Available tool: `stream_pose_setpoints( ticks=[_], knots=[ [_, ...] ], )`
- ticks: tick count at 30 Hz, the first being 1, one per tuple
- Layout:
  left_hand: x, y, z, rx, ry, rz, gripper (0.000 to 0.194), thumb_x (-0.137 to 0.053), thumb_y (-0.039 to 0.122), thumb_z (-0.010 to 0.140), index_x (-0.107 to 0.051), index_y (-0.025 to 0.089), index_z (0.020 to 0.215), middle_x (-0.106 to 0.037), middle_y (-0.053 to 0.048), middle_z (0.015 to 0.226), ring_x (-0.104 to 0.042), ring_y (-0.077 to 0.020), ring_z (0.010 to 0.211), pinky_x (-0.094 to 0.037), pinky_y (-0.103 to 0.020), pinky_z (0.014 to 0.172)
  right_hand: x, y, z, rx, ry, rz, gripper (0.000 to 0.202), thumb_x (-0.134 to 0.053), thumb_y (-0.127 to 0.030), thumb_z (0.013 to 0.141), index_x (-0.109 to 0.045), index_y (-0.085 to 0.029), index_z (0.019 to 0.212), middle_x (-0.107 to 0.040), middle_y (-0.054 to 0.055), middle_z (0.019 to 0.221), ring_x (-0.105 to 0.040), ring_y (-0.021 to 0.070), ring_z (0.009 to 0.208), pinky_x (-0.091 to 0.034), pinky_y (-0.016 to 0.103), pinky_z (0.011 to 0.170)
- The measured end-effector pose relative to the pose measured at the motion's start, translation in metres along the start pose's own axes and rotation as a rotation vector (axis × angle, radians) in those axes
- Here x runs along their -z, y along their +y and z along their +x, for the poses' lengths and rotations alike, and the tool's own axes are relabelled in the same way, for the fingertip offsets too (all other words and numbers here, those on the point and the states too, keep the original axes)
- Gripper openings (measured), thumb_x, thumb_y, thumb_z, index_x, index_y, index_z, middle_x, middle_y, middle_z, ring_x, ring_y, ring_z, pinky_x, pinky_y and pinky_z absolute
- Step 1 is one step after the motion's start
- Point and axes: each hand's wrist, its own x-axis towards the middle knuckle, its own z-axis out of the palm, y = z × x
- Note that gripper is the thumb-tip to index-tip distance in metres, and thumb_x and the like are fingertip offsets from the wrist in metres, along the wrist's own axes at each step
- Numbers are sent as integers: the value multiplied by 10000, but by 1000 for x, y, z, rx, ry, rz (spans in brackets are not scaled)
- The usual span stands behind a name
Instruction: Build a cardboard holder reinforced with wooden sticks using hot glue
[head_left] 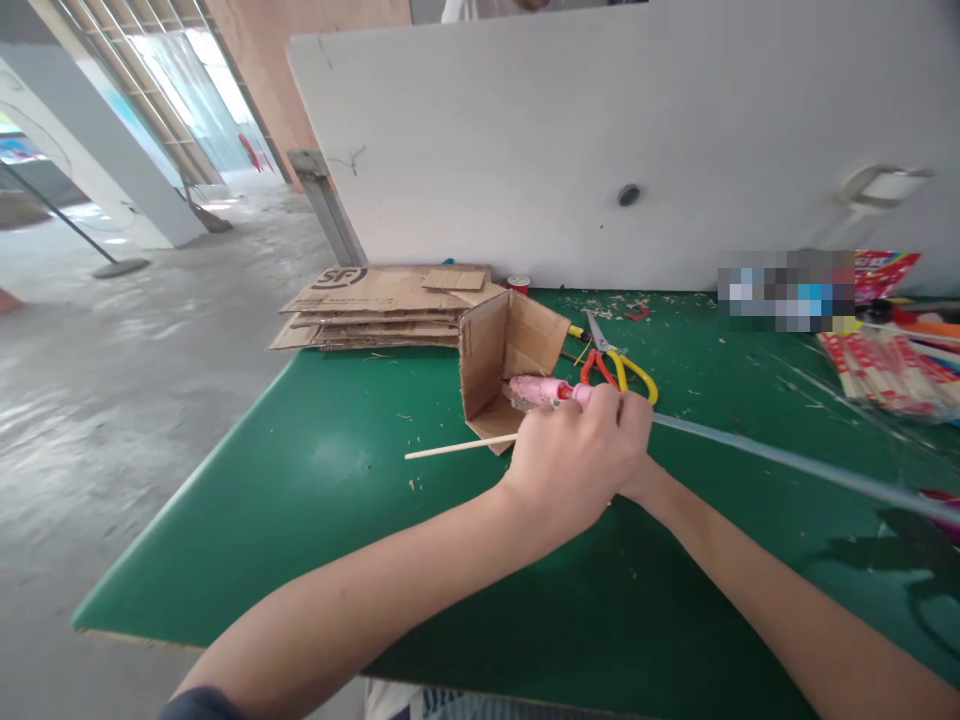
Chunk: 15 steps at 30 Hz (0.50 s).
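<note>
My left hand is closed over a thin wooden stick, whose bare end points left above the table. Close behind it, my right hand is partly covered by the left and wraps round a pink hot glue gun. A long translucent glue stick runs out to the right from behind the hands. Just beyond the hands stands a folded piece of cardboard, open toward me. The pink front of the gun reaches into its lower part; whether they touch I cannot tell.
Scissors with red and yellow handles lie behind my hands. Flattened cardboard is stacked at the back left, near a small red can. Packaged sticks lie at the right on the green table. A white panel stands behind.
</note>
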Motion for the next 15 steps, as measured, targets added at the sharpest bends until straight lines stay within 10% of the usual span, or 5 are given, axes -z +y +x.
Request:
stream_pose_setpoints(
  ticks=[4, 15],
  knots=[
    [5, 0, -1, 12, -38, 16, 206, -435, 72, 777, -536, 149, 938, -513, -30, 816, -522, -121, 486, -305, -242, 354, -13, -15, 0, -175, 322, -217, 347, -315, 25, 769, -510, -201, 592, -470, 83, 760, -432, 235, 771, -392, 333, 570],
    [2, 3, -1, -8, -44, 35, 146, -458, 84, 774, -551, 117, 883, -490, -27, 778, -518, -117, 503, -282, -247, 372, -10, -14, -4, -155, 246, -215, 299, -323, 11, 777, -535, -181, 690, -480, 93, 772, -458, 244, 765, -359, 330, 558]
  ],
)
